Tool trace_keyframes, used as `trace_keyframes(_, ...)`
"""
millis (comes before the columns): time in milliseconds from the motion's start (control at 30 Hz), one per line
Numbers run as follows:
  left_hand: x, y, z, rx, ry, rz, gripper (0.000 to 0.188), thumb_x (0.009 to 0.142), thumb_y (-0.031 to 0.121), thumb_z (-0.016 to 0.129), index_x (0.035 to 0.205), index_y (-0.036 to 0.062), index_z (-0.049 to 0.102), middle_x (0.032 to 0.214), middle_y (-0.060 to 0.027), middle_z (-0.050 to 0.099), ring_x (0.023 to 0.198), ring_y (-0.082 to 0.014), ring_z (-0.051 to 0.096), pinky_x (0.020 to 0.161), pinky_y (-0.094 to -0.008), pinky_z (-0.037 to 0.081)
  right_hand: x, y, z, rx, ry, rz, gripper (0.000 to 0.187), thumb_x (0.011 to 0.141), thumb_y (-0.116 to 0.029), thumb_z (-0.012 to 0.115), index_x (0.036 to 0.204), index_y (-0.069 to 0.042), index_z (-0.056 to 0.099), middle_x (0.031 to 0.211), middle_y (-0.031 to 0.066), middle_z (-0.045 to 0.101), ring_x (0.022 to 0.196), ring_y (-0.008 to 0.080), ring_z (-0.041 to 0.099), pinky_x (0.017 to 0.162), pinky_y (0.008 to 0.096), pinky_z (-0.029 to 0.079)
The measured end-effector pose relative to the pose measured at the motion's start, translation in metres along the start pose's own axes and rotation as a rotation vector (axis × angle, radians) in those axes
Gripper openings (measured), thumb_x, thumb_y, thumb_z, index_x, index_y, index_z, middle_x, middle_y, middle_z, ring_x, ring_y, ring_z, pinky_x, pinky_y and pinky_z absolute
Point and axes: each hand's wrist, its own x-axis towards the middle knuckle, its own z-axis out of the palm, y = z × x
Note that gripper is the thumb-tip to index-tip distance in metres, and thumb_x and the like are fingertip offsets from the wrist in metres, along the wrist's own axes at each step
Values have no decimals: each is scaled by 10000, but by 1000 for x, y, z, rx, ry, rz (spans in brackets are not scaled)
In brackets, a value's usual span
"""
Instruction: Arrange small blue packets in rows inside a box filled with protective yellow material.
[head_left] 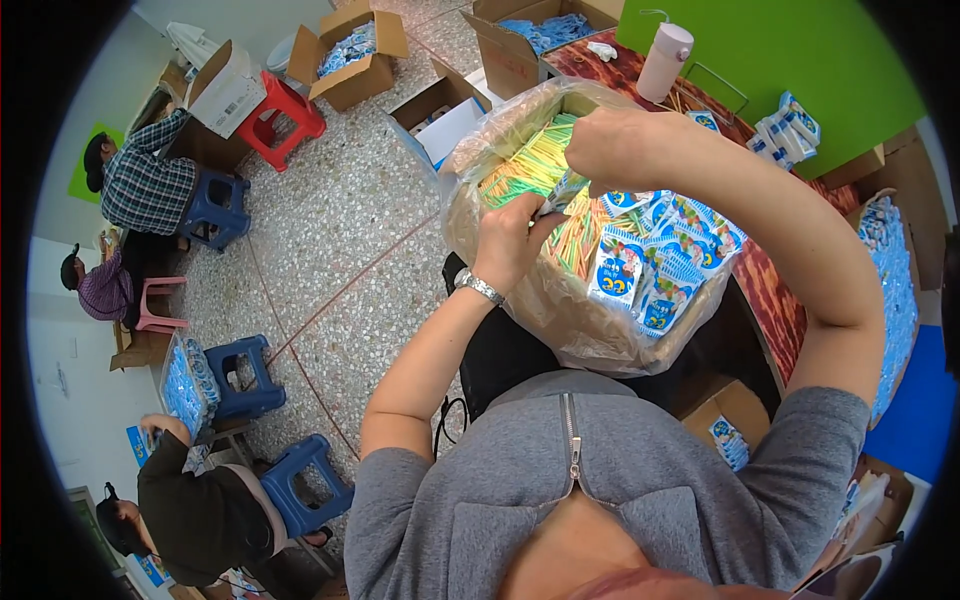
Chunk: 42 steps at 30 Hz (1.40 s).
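In front of me is a box lined with a clear plastic bag (pixel 590 340). Thin yellow, green and orange sticks (pixel 530 165) fill its left part, and small blue-and-white printed packets (pixel 665 265) lie in a heap on its right. My left hand (pixel 512 240), a metal watch on its wrist, pinches a small packet (pixel 565 190) upright over the sticks. Just above that packet's upper end, my right hand (pixel 615 148) is closed with the knuckles up. Its fingertips are hidden, so I cannot make out what it holds.
A red-patterned table (pixel 760 262) on the right bears a pink bottle (pixel 666 62) and a packet stack (pixel 785 130). Open cartons (pixel 352 55) stand on the floor ahead. A red stool (pixel 282 122) and blue stools (pixel 305 485) stand left, where several people work.
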Motion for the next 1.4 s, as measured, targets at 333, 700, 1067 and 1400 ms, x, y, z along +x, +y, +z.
trace_keyframes(333,-2,18,13,-426,-253,-49,364,806,194,774,1078,-18,659,852,-129,710,737,-176,715,632,-284,560,-27,38,93,187,555,-272,339,798,-215,725,1048,-55,563,782,133,620,811,350,635,692,448,484)
trace_keyframes(700,-35,35,47,-322,-443,226,153,815,118,729,935,27,706,844,-116,683,697,-218,660,606,-314,543,-80,34,229,501,254,78,524,770,-271,756,1200,-118,499,919,174,648,891,364,641,743,462,499)
trace_keyframes(1067,-52,73,92,-144,-471,219,457,753,333,767,1065,38,611,883,-131,643,852,-306,606,709,-404,507,-38,72,261,457,771,141,282,848,-184,664,1111,-100,606,978,109,616,956,280,613,759,412,511)
trace_keyframes(1400,-52,84,93,-188,-467,154,490,747,234,796,1142,49,573,993,-141,641,847,-288,646,694,-374,523,-70,75,266,441,712,146,111,826,-150,654,895,-92,590,971,71,590,959,303,577,747,419,489)
